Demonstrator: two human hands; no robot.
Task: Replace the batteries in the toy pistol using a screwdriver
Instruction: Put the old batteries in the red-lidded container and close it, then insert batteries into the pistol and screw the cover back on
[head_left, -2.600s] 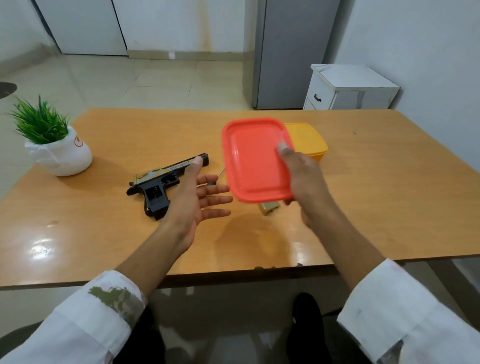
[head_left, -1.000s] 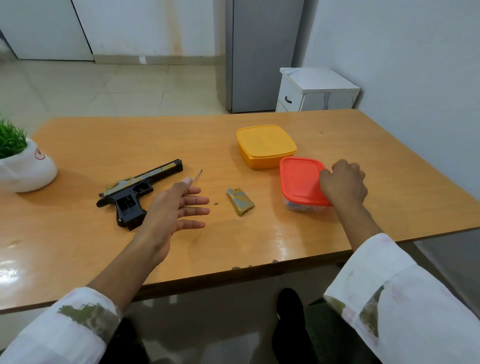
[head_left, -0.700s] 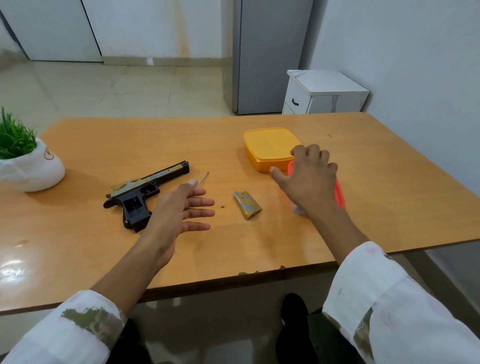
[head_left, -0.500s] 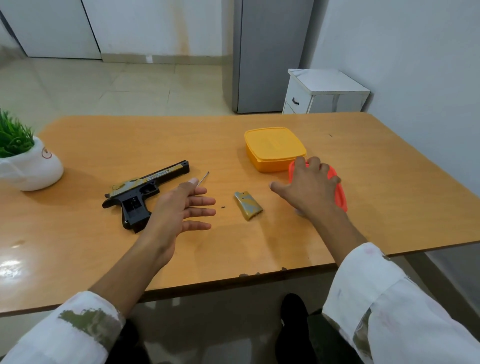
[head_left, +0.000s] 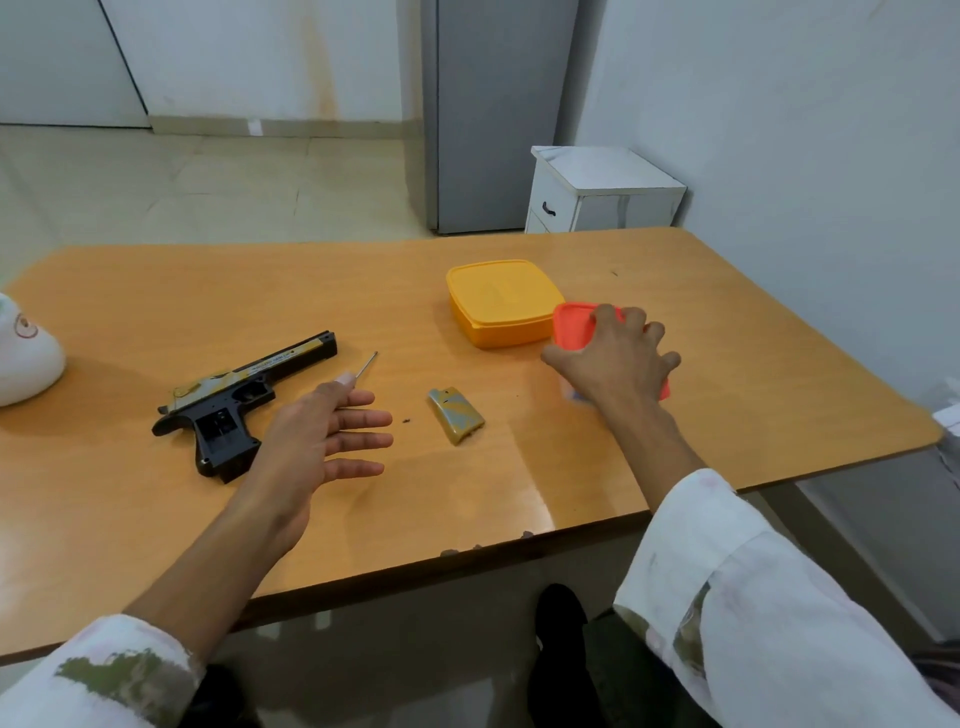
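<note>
The black and gold toy pistol (head_left: 234, 400) lies on its side on the wooden table (head_left: 156, 301), its grip compartment uncovered. Its gold battery cover (head_left: 457, 415) lies apart to the right, with a tiny dark screw (head_left: 406, 420) beside it. The thin screwdriver shaft (head_left: 366, 361) pokes out beyond my left hand (head_left: 322, 431), which hovers open, fingers spread, just right of the pistol. My right hand (head_left: 618, 358) arches over the red-lidded box (head_left: 574, 322), fingers curled round its lid edges.
A closed yellow box (head_left: 501, 301) stands right behind the red-lidded one, touching it. A white plant pot (head_left: 21, 358) sits at the table's left edge. Behind the table stand a white cabinet (head_left: 597, 192) and a grey fridge (head_left: 493, 104).
My right hand carried the red lid to the right and put it down on the box beside the yellow one; it now grips that lid from above. My left hand barely moved.
</note>
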